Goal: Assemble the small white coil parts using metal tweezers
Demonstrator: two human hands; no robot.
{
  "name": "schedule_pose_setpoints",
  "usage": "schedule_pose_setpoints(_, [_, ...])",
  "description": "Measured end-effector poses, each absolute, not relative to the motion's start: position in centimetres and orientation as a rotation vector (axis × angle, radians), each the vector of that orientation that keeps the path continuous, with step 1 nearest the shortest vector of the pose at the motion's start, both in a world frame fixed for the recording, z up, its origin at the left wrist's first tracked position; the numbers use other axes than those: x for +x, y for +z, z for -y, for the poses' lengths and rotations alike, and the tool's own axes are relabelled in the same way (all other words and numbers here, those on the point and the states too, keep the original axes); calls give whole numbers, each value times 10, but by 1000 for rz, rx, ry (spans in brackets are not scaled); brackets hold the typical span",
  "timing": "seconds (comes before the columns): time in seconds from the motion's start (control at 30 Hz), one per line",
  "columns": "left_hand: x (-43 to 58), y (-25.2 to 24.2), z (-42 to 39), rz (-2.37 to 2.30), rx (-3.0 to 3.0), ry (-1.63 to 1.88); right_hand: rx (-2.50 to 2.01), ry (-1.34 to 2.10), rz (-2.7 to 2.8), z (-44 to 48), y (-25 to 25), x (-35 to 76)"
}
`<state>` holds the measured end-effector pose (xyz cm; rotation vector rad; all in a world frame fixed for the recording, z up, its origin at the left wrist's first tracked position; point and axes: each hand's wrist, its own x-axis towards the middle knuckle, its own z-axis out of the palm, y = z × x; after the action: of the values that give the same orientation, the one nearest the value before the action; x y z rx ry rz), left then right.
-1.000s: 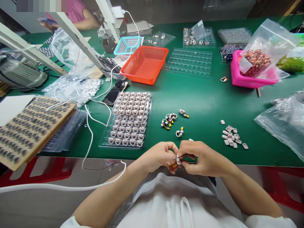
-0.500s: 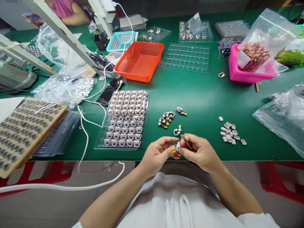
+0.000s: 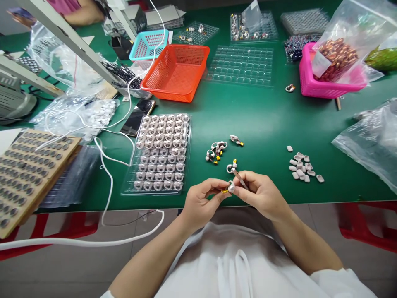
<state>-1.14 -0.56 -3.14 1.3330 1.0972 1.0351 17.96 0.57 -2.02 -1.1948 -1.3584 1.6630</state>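
White curved part [image 3: 231,187] sits between the two hands, near the front edge of the green surface [image 3: 248,107]. The left hand [image 3: 198,203] pinches it near a yellow tab [image 3: 225,191], maybe to hold it steady. The right hand [image 3: 263,193] seems to touch its other side and also grips a thin tool [image 3: 241,181], perhaps to have it handy. Pale caps [image 3: 300,167] lie loose on the right, likely within easy reach.
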Motion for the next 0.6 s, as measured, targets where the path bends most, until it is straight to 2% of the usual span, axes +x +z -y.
schedule_pose_setpoints(0.23, [-12,-26,5,-1147,1621,1060,-1249,1620,1360,-5,-20,176])
schedule_pose_setpoints(0.6, [-12,-27,6,-1201,1619,1021,-1261,1643,1384,-11,-14,176])
